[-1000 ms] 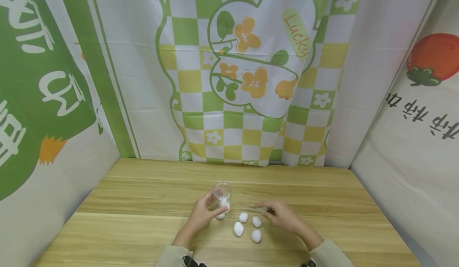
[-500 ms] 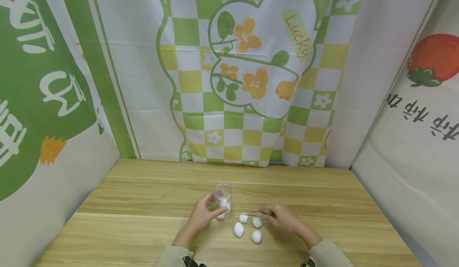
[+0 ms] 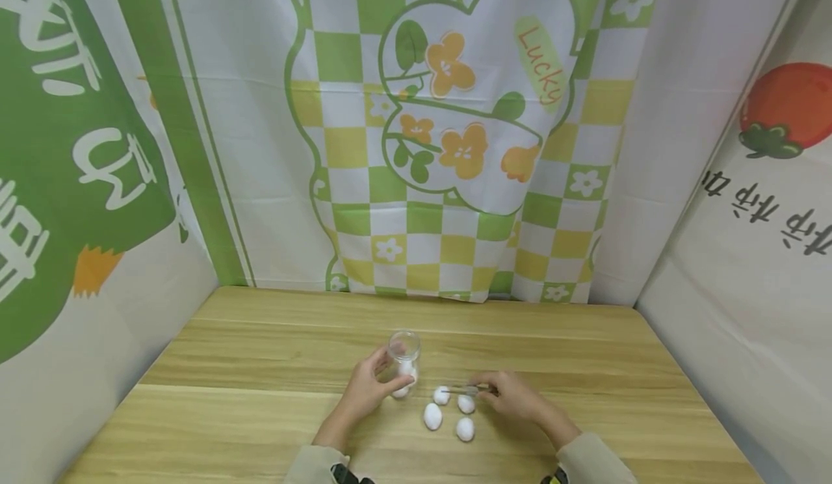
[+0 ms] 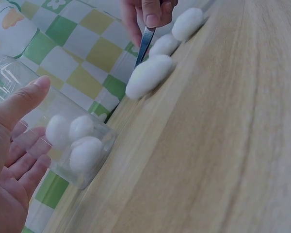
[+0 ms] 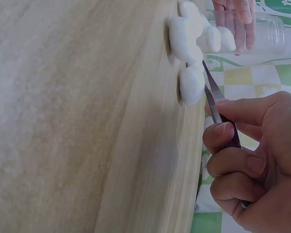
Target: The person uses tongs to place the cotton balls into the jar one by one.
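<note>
Head view: left hand (image 3: 365,391) curled round a small clear jar (image 3: 404,356) standing upright on the wooden bench (image 3: 260,368), fingers wrapped about its glass wall, same place as a second ago. Right hand (image 3: 513,396) pinching metal tweezers (image 3: 463,390), now drawn further left than in the earlier frames, tips reaching the farthest of four loose cotton balls (image 3: 441,395). Other three balls lying just beside it, nearer the person, unmoved. Cotton inside the jar visible only as a white blur; tweezer tips too small here to tell whether closed on the ball. Both forearms cut off by the lower edge.

Left wrist view: left hand (image 4: 12,160) seen from the palm side, thumb laid along the jar (image 4: 53,131), fingers behind the glass. Three cotton balls in the jar (image 4: 77,143) resting at its bottom. Beyond, loose balls in a row on the bench (image 4: 223,145), tweezers (image 4: 144,44) coming down onto the nearest, tips hidden behind the cotton. Right hand's fingers (image 4: 150,12) cut off at the top edge.

Right wrist view: right hand (image 5: 254,160) with thumb and forefinger squeezing the tweezers (image 5: 214,99), remaining fingers curled beneath. Tips buried between two loose balls (image 5: 190,82); grip on either not discernible. Jar (image 5: 262,31) and left fingers (image 5: 235,14) partly cut off at the top.
</note>
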The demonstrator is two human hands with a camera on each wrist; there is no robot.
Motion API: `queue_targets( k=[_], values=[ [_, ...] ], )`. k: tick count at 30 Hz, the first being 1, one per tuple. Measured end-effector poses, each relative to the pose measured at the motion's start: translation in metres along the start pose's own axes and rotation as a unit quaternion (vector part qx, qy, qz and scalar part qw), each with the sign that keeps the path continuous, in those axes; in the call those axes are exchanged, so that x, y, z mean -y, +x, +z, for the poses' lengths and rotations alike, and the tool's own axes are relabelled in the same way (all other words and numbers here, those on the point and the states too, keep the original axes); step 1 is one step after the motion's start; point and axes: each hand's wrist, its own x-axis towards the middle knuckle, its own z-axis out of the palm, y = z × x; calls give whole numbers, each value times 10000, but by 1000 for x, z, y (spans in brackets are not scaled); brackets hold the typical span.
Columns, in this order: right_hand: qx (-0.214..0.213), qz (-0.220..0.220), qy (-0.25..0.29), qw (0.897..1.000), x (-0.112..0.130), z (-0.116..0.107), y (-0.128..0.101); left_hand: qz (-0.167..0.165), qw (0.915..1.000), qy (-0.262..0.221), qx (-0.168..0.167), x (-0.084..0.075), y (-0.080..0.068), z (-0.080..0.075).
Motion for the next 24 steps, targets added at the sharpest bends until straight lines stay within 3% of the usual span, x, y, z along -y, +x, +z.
queue_targets(
  k=[24],
  values=[
    [95, 128, -342, 9993, 7, 2, 7, -14, 10000, -10, -14, -4, -2, 0]
  ],
)
